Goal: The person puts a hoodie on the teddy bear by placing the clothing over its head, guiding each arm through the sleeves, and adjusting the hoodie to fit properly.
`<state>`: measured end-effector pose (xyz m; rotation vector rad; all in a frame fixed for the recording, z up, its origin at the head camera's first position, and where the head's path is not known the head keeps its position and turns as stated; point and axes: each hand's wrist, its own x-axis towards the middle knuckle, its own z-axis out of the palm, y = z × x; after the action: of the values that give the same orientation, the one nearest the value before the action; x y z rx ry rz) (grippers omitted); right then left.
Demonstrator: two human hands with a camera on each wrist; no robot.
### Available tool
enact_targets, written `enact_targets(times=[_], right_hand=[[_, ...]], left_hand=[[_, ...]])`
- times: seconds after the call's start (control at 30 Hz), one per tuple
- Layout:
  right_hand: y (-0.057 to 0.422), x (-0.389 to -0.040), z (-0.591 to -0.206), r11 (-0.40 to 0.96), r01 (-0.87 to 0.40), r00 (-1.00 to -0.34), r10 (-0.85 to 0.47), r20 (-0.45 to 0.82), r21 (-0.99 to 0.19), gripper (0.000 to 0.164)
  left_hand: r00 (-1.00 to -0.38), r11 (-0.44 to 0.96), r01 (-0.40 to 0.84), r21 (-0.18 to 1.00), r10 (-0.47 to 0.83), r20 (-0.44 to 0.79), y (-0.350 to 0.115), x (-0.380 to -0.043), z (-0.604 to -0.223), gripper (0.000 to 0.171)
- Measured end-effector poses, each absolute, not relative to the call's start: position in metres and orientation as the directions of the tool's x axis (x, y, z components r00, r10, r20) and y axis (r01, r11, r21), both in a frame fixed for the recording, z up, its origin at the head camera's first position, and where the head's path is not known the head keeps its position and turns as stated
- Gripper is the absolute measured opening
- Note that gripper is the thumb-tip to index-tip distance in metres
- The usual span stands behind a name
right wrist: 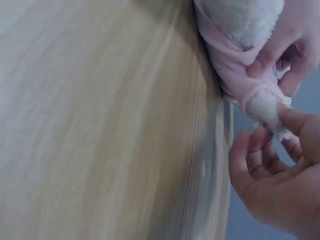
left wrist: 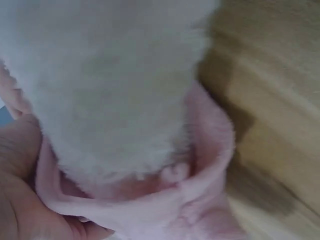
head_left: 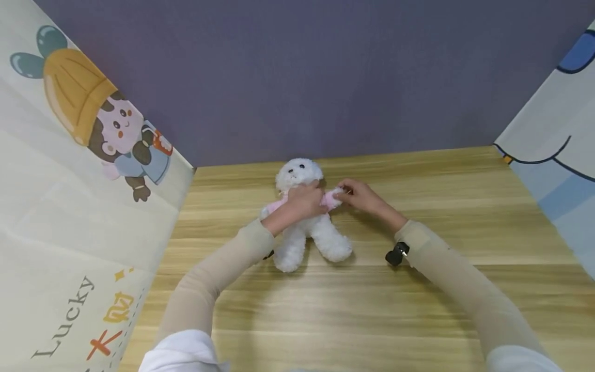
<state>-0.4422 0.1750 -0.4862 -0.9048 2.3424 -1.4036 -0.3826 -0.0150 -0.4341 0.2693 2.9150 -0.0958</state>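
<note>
A white plush toy (head_left: pixel 290 248) in a pink top (head_left: pixel 278 203) lies face up on the wooden table, its legs toward the person. My left hand (head_left: pixel 303 201) reaches across its chest and pinches the pink fabric; the right wrist view shows that thumb on the sleeve (right wrist: pixel 240 82). At the toy's outstretched arm, my right hand (head_left: pixel 362 196) pinches the white fluffy paw (right wrist: pixel 264 109) that pokes out of the cuff. Up close in the left wrist view, the hem (left wrist: pixel 150 210) stands loose around the white fur body (left wrist: pixel 115 100).
The wooden tabletop (head_left: pixel 353 315) extends around the toy. A dark grey-blue panel (head_left: pixel 325 77) rises behind it. Printed cartoon panels stand at the left (head_left: pixel 28 170) and right (head_left: pixel 548 124). A small black device (head_left: pixel 396 254) sits at the right wrist.
</note>
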Motion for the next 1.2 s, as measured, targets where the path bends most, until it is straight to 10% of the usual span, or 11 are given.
enact_targets(times=[0.17,0.47,0.67,0.87,1.0,1.2], right_hand=[[0.168,-0.437,-0.49,0.231,-0.203,-0.717,-0.697,-0.016,-0.952,0.041],[0.167,-0.446,-0.489,0.344,-0.327,-0.788,-0.614,0.052,-0.88,0.022],[0.169,-0.445,-0.495,0.257,-0.246,-0.737,-0.676,0.008,-0.934,0.031],[0.151,-0.439,-0.505,0.116,-0.03,-0.733,-0.677,-0.057,-0.993,0.039],[0.145,-0.44,-0.505,0.206,-0.137,-0.773,-0.634,-0.026,-0.969,0.032],[0.141,-0.44,-0.5,0.364,-0.393,-0.771,-0.631,0.087,-0.844,0.025]], left_hand=[[-0.962,0.974,0.221,-0.049,0.21,-0.173,-0.017,-0.381,-0.439,0.056],[-0.956,0.966,0.247,0.075,0.255,-0.147,-0.023,-0.379,-0.431,0.039],[-0.948,0.829,0.298,0.473,0.317,0.041,-0.06,-0.374,-0.415,0.023],[-0.996,0.834,-0.045,0.55,0.007,-0.093,-0.121,-0.359,-0.418,0.031],[-0.923,0.612,-0.298,0.733,0.013,-0.385,-0.142,-0.349,-0.437,0.045],[-0.875,0.125,-0.454,0.882,0.127,-0.468,-0.149,-0.34,-0.449,0.047]])
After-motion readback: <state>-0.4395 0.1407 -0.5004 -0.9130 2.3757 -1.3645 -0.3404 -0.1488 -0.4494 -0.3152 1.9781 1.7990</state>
